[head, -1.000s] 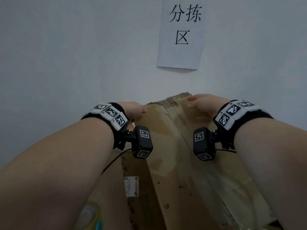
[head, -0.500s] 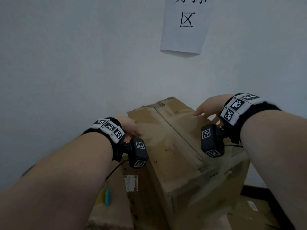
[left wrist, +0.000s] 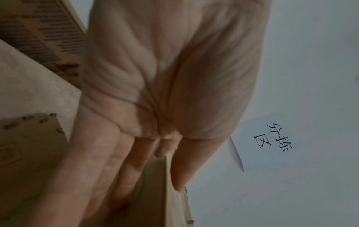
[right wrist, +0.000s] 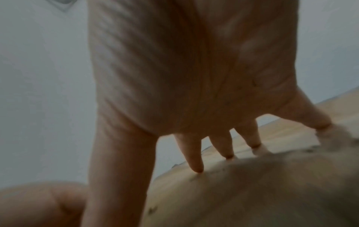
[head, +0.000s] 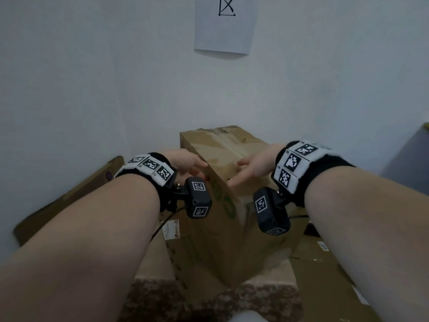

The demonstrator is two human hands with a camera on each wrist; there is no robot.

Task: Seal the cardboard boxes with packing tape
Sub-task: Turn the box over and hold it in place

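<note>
A tall brown cardboard box (head: 222, 147) stands against the white wall, on top of other cardboard. A seam runs along its top face. My left hand (head: 190, 162) lies against the box's upper left edge. In the left wrist view its fingers (left wrist: 124, 169) are straight along the box side (left wrist: 29, 145), with the thumb over the edge. My right hand (head: 251, 167) is spread over the near part of the top. In the right wrist view its fingertips (right wrist: 196, 167) touch the cardboard (right wrist: 272, 184). Neither hand holds anything. No tape roll is in view.
A wider cardboard box (head: 209, 287) with a white label (head: 171, 229) lies under the tall one. Flat cardboard leans on the wall at left (head: 69, 194) and more lies on the floor at right (head: 325, 263). A paper sign (head: 226, 26) hangs on the wall above.
The box has gone down and away from me, from raised in both hands to standing against the wall. Both hands have slid back to its near end and their fingers have straightened.
</note>
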